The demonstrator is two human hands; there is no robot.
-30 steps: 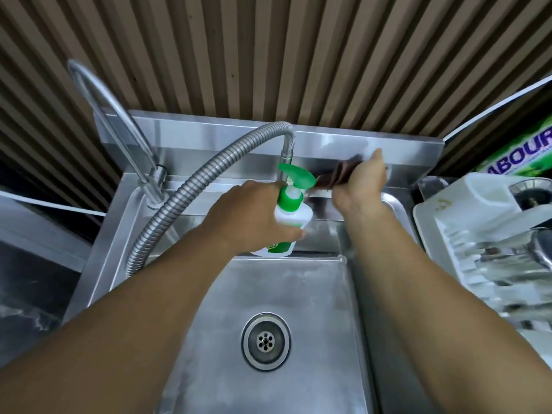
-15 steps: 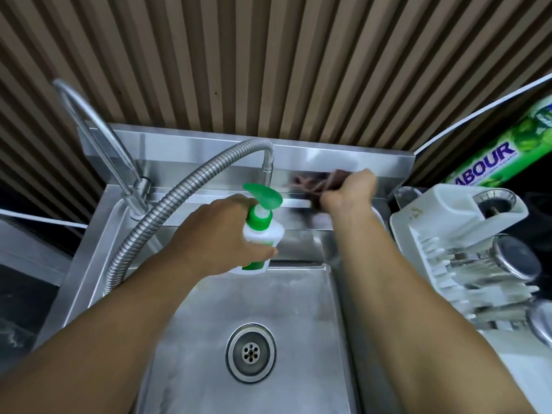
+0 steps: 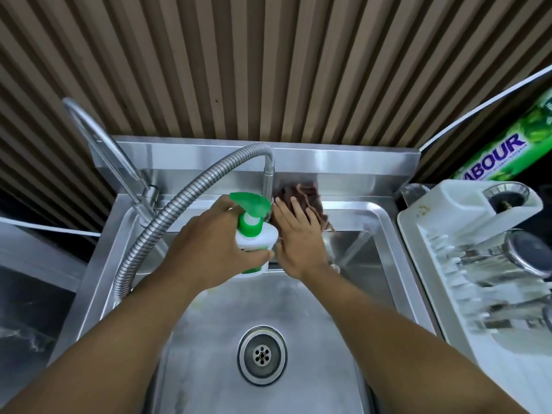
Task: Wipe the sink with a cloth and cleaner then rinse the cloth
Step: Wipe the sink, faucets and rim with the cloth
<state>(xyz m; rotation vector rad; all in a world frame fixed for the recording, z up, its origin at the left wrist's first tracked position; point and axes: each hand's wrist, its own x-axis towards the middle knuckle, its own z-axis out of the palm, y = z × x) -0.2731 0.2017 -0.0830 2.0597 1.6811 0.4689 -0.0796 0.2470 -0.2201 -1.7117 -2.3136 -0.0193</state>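
Note:
A steel sink [image 3: 385, 234] fills the middle of the view, with its drain [image 3: 262, 354] near me. My left hand [image 3: 209, 243] grips a white cleaner bottle [image 3: 257, 243] with a green pump top, held over the back of the basin. My right hand [image 3: 298, 234] lies flat with fingers spread on a brown cloth [image 3: 307, 195], pressing it against the sink's back ledge just right of the bottle. Most of the cloth is under my palm.
A flexible metal hose tap [image 3: 185, 204] arches over the back left of the sink, beside a fixed curved faucet [image 3: 104, 144]. A white dish rack [image 3: 466, 258] with metal cups stands to the right. A green detergent pack [image 3: 507, 144] leans at the far right. A slatted wall rises behind.
My right hand slid the brown cloth left along the back ledge, from the right part toward the hose tap, and now lies flat on it. The bottle stayed in my left hand.

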